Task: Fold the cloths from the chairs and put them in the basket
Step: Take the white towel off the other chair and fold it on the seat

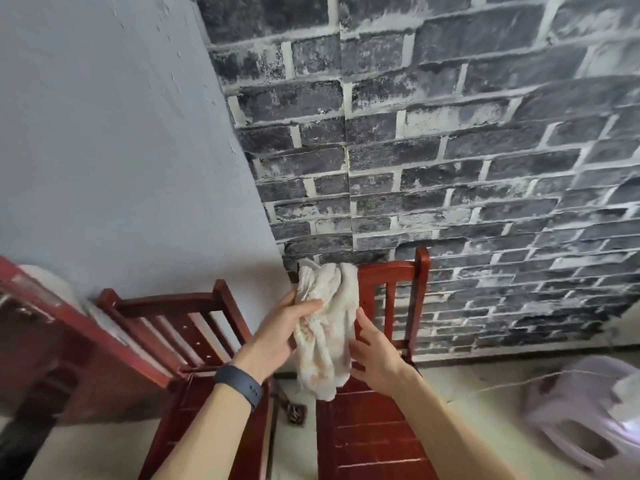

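Left fingers clamp the crumpled cloth hung from the chair back above, right fingers straight alongside; folding not begun

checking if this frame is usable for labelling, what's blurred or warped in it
Head view: the cloth and the left hand gripping it are fairly sharp; the lilac basket at lower right is smeared by blur; the brick wall has mortar lines that bow and tilt from wide-angle distortion; light is soft and even, no glare.
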`<act>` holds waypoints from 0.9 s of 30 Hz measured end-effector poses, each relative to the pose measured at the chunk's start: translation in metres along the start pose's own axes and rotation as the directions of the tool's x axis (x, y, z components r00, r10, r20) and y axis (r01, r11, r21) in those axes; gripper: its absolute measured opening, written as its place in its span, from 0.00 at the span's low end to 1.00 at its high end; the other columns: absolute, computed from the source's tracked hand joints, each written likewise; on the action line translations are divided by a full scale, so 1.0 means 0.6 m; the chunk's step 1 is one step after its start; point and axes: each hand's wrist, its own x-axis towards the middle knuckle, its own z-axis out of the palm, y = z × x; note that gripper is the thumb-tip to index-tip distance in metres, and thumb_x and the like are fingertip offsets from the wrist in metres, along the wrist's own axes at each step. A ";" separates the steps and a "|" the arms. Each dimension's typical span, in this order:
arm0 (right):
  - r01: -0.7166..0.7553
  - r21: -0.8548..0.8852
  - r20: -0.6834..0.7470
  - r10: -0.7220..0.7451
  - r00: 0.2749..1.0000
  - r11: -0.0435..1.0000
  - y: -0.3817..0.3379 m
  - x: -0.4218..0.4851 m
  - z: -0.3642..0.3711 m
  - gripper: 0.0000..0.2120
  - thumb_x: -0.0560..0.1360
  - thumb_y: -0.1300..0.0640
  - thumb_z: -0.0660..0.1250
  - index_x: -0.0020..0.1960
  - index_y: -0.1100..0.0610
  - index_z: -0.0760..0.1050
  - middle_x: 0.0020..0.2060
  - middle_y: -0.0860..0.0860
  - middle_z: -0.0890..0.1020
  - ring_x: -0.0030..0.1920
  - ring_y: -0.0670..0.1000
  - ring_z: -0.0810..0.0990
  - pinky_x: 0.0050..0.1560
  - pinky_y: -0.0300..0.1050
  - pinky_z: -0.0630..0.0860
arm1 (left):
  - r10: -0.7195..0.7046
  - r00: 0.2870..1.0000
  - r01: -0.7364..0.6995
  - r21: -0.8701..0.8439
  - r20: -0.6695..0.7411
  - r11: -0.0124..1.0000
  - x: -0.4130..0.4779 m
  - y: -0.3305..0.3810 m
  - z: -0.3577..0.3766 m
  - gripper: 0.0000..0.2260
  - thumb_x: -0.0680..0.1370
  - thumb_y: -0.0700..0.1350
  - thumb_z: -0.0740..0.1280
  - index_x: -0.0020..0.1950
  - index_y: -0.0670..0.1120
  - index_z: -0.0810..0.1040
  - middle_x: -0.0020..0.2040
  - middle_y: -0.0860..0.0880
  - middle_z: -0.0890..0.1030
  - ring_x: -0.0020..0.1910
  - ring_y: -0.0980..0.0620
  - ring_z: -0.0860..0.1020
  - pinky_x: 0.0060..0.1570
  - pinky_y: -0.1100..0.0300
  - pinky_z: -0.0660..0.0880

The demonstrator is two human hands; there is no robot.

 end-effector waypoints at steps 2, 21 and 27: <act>-0.001 0.043 0.068 -0.002 0.998 0.999 0.026 -0.014 0.004 0.43 0.68 0.28 0.71 0.74 0.53 0.71 0.68 0.54 0.79 0.68 0.56 0.77 0.72 0.60 0.69 | -0.008 1.000 0.008 -0.006 -0.013 1.000 -0.044 -0.014 -0.003 0.19 0.74 0.39 0.70 0.65 0.50 0.80 0.62 0.43 0.82 0.61 0.41 0.80 0.60 0.46 0.75; 0.301 0.139 -0.247 -0.262 0.933 0.943 0.114 -0.260 -0.100 0.01 0.79 0.57 0.67 0.49 0.53 0.76 0.46 0.51 0.86 0.47 0.51 0.82 0.57 0.47 0.72 | 0.059 0.722 0.234 0.324 -0.690 0.917 -0.234 -0.143 -0.120 0.11 0.75 0.47 0.72 0.53 0.42 0.81 0.54 0.41 0.83 0.54 0.42 0.81 0.57 0.44 0.79; 0.236 -0.012 -0.166 -0.235 0.958 0.972 0.108 -0.284 -0.066 0.08 0.77 0.50 0.71 0.42 0.53 0.83 0.44 0.57 0.80 0.45 0.54 0.76 0.54 0.47 0.71 | -0.042 0.772 0.306 0.313 -0.634 0.899 -0.225 -0.145 -0.126 0.13 0.73 0.48 0.74 0.52 0.42 0.81 0.52 0.41 0.83 0.49 0.44 0.81 0.54 0.49 0.79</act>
